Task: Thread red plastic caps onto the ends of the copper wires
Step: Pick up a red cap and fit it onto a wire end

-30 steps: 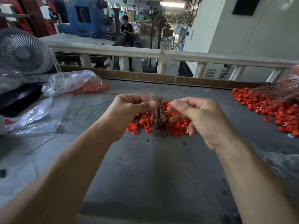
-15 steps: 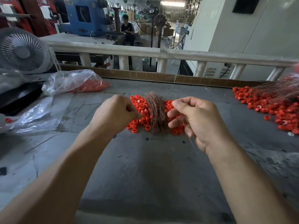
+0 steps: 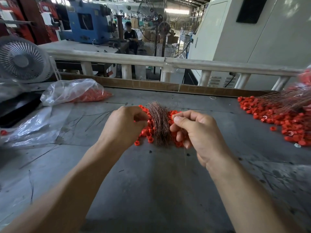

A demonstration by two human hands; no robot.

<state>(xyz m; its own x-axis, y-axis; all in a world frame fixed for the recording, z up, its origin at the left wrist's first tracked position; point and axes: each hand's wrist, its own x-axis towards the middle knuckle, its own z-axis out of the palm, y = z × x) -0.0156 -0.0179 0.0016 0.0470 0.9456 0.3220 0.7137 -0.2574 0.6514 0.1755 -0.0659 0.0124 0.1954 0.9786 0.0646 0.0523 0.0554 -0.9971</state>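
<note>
Pinching a single thin copper wire (image 3: 185, 155), the right hand (image 3: 200, 132) hovers beside the copper wire bundle (image 3: 159, 125) on the tabletop (image 3: 151, 182); the left hand (image 3: 124, 126) pinches a red cap (image 3: 149, 121) from the pile of red caps (image 3: 146, 133). The fine wire could bend or miss the cap's hole.

Grey scuffed worktable (image 3: 151, 190) fills the frame, brown cardboard strip (image 3: 143, 84) along its far edge, white-wrapped tubular railing (image 3: 168, 63) behind it. At 10 o'clock a small white desk fan (image 3: 21, 60); at 11 a blue metal machine (image 3: 87, 22); at 12 a tall black pedestal fan (image 3: 161, 29) and a seated person (image 3: 130, 37). Large off-white cabinet (image 3: 252, 39) at 1-2 o'clock, daylight under the factory roof.
</note>
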